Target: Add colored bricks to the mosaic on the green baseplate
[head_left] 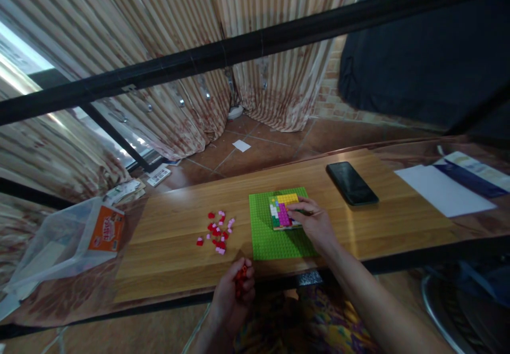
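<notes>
Several red toy bricks [240, 279] lie cupped in my left hand [235, 291], whose fingers curl around them just off the table's front edge. On the table rests a green baseplate [263, 240] with a low block of yellow, magenta, white and green bricks [283, 215] built on it. My right hand [314, 221] reaches over the right side of that block, thumb and fingers closed together at its top. Whatever is between those fingertips is hidden. Left of the baseplate, a loose group of red and pink bricks [217, 232] is scattered on the wood.
A black smartphone [352, 183] lies at the right on the wooden table [171, 269]. Farther right are white paper [442, 187] and a blue-and-white packet [474, 176]. A clear plastic bin [59, 242] stands at the left end. A dark metal bar [247, 46] crosses beyond the table.
</notes>
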The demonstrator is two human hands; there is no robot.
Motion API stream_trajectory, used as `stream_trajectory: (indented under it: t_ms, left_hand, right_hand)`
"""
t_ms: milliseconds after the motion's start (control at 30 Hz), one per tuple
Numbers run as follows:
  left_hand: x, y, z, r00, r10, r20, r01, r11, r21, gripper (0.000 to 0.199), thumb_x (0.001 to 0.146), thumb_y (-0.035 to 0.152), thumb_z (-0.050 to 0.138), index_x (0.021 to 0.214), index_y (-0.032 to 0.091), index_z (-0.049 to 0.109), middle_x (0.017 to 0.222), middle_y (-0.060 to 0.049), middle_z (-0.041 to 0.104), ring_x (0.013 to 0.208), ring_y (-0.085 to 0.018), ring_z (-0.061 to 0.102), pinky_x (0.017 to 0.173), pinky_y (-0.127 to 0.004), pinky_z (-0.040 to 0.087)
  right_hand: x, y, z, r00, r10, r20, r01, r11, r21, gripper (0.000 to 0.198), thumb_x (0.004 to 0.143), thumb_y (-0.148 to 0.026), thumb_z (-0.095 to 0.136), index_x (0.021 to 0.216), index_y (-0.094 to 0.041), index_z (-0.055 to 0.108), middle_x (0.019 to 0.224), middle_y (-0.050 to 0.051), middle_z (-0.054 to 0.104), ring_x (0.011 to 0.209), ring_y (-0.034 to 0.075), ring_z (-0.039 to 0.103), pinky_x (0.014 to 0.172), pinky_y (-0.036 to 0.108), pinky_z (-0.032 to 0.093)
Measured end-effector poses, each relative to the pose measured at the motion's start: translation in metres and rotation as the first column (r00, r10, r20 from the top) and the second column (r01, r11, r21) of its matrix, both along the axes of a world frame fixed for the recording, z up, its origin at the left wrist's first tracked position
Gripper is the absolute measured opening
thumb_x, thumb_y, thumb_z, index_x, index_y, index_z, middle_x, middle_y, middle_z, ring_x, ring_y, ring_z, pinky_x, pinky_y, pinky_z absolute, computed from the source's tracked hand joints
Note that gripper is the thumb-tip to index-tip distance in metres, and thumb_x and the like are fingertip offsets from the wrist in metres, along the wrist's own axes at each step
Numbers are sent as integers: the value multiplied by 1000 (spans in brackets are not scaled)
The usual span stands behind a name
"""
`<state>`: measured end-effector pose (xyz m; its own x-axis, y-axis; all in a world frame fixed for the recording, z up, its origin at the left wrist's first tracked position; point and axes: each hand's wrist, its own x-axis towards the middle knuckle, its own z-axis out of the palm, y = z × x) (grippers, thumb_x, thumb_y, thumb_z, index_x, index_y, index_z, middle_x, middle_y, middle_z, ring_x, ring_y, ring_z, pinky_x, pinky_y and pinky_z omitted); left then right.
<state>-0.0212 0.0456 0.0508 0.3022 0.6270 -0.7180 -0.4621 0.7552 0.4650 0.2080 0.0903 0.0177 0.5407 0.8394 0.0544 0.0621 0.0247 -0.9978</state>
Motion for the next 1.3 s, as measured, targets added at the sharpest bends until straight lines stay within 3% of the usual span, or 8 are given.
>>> stream_trajectory:
  t_ms: [467, 633, 733, 900, 1000, 1100, 1200, 1300]
  left_hand:
    - [0, 0, -4, 1000, -14, 0, 14, 1000, -1, 12, 85, 25, 54, 83, 15, 49, 62, 6, 43, 40, 0, 30, 39, -13, 17]
    - [0, 1, -2, 1000, -22, 1, 22, 1000, -1, 12, 84, 24, 55, 83, 14, 49, 62, 6, 43, 40, 1, 29, 39, -12, 16]
    - [1, 3, -2, 1000, -21, -19, 21, 1000, 11, 12, 85, 25, 54, 84, 14, 49, 62, 6, 44, 39, 1, 29, 39, -12, 15]
    - [2, 7, 1, 998, -42, -46, 44, 997, 60, 21, 85, 34, 57, 80, 15, 48, 58, 7, 43, 38, 1, 25, 39, -12, 14]
    - [2, 11, 5, 994, -51, -95, 67, 983, 169, 34, 81, 47, 62, 76, 16, 48, 54, 8, 40, 37, 1, 20, 39, -13, 13]
    - [2, 20, 4, 965, -31, -260, 110, 950, 292, 43, 76, 56, 63, 69, 18, 45, 49, 9, 36, 38, -1, 18, 39, -16, 13]
    - [3, 32, -7, 848, 108, -518, 168, 874, 457, 46, 76, 57, 60, 61, 19, 42, 48, 8, 33, 41, -4, 23, 41, -19, 18]
    - [1, 39, -22, 622, 271, -735, 380, 716, 585, 43, 85, 50, 51, 57, 18, 43, 51, 5, 37, 48, -7, 33, 47, -21, 26]
  right_hand:
    - [-3, 10, -2, 999, -17, -30, 16, 1000, -8, 16, 60, -38, 75, 64, -23, 72, 81, 4, 68, 101, 26, 60, 87, 45, 48]
    - [-1, -5, -1, 999, -27, -16, 28, 998, 53, 27, 64, -42, 74, 83, -23, 74, 113, 9, 63, 110, 27, 58, 88, 45, 49]
    - [11, -25, -8, 989, -68, 130, 59, 995, 77, 33, 72, -43, 68, 97, -22, 72, 122, 12, 57, 110, 27, 57, 88, 45, 50]
    - [44, -63, -28, 861, -76, 502, 85, 996, 5, 24, 84, -38, 55, 99, -24, 69, 116, 10, 60, 106, 26, 58, 90, 47, 49]
    - [59, -74, -36, 730, -87, 678, 111, 994, 8, 22, 87, -34, 51, 96, -24, 68, 109, 11, 62, 100, 26, 59, 86, 47, 50]
    - [64, -76, -41, 557, -65, 828, 108, 994, 6, 21, 88, -32, 49, 94, -25, 68, 106, 11, 64, 96, 28, 58, 85, 47, 49]
    - [63, -77, -45, 414, -50, 909, 100, 995, 9, 22, 89, -32, 49, 98, -24, 67, 105, 9, 67, 94, 28, 58, 84, 45, 48]
    - [62, -81, -46, 351, -73, 933, 100, 994, 40, 25, 89, -34, 49, 99, -20, 67, 104, 9, 68, 92, 26, 58, 83, 41, 47]
